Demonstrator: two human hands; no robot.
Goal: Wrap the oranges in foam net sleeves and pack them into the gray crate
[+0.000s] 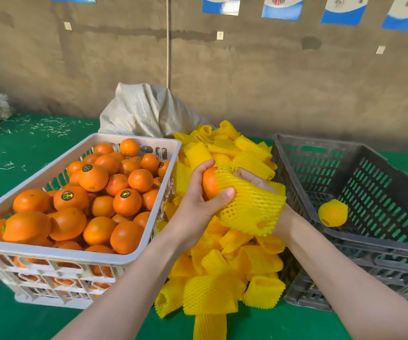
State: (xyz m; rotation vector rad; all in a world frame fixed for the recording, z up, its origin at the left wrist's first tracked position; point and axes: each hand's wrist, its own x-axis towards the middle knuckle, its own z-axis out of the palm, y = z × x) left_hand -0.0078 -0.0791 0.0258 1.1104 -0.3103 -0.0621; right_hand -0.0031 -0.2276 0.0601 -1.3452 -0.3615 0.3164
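One round orange fruit point(209, 184) is being worked right in front of me, above a heap of loose yellow foam net sleeves point(222, 285) that spills toward six o'clock on the green table point(14, 315). The left hand point(195, 200) has fingers and thumb curled round the fruit, the thumb pressing on the net's edge. The right hand point(256, 180), mostly hidden behind, hooks its fingers into the mouth of a yellow foam net sleeve point(249, 207) and grips it; the net covers only the fruit's right half.

I'd judge the orange firm, weighty and smooth-skinned, best cupped round its middle. The sleeve looks feather-light, soft and stretchy, likely to tear if yanked, so take it by the rim and roll it on. The skin is bright and glossy, the net an open diamond mesh with ragged ends.

At nine o'clock a white slatted plastic crate point(75, 256) is heaped with bare oranges, some stickered. At three o'clock the gray perforated plastic crate point(359, 241) holds a single wrapped orange point(332, 213). At twelve o'clock, farthest off, a pale woven sack point(144, 111) slumps against the wall.
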